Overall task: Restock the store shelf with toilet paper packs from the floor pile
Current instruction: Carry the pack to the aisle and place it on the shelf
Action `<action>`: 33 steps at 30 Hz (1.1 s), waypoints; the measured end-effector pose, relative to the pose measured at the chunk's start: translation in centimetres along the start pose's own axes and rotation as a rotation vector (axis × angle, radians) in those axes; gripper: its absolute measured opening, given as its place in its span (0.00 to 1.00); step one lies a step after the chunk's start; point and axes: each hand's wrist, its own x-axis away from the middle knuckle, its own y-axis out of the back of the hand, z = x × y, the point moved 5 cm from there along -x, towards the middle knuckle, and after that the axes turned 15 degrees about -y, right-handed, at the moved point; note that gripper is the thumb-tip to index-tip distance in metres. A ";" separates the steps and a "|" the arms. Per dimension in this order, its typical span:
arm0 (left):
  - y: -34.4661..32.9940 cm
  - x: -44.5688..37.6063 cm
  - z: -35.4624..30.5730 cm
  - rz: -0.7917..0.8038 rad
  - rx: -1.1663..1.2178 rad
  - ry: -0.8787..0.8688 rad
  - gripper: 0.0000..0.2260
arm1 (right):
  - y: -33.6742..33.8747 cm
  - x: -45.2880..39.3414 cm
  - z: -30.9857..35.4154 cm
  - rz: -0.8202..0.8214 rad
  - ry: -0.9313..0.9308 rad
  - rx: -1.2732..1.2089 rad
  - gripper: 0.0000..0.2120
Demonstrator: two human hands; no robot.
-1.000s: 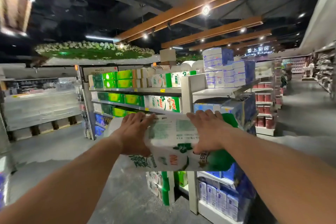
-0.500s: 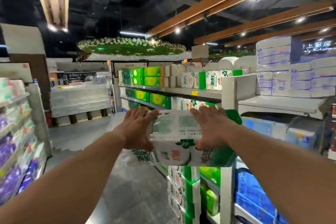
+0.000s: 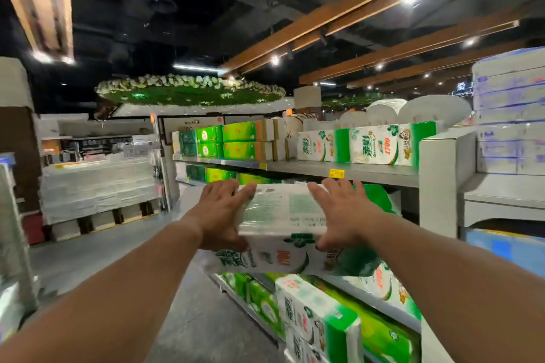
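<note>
I hold a white and green toilet paper pack (image 3: 287,224) out in front of me at chest height. My left hand (image 3: 218,215) grips its left end and my right hand (image 3: 339,212) grips its right end, fingers over the top and thumbs below. The pack hangs just below the front edge of the grey shelf (image 3: 354,172). Two matching packs (image 3: 354,146) stand on that shelf towards the right. More of the same packs (image 3: 321,321) fill the lower shelves under my arms.
Green boxed packs (image 3: 233,141) fill the shelf's left part. A grey upright divider (image 3: 439,183) closes the shelf on the right, with blue and white packs (image 3: 510,121) stacked beyond it. An open aisle floor (image 3: 97,247) lies left, towards a wrapped pallet (image 3: 97,186).
I have come closer to the shelf with the pack held in both hands. The shelf now looms larger and the pack sits just under its top board. My grip is the same.
</note>
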 end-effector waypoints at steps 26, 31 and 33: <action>-20.7 -36.6 38.0 -0.533 -0.076 -0.238 0.52 | -8.5 -46.6 5.2 -0.344 -0.401 0.315 0.60; -23.9 -43.3 42.2 -0.504 -0.015 -0.267 0.56 | -9.8 -53.1 5.3 -0.347 -0.483 0.385 0.60; -25.1 -45.9 43.7 -0.515 -0.011 -0.280 0.55 | -10.6 -55.7 4.9 -0.358 -0.497 0.385 0.60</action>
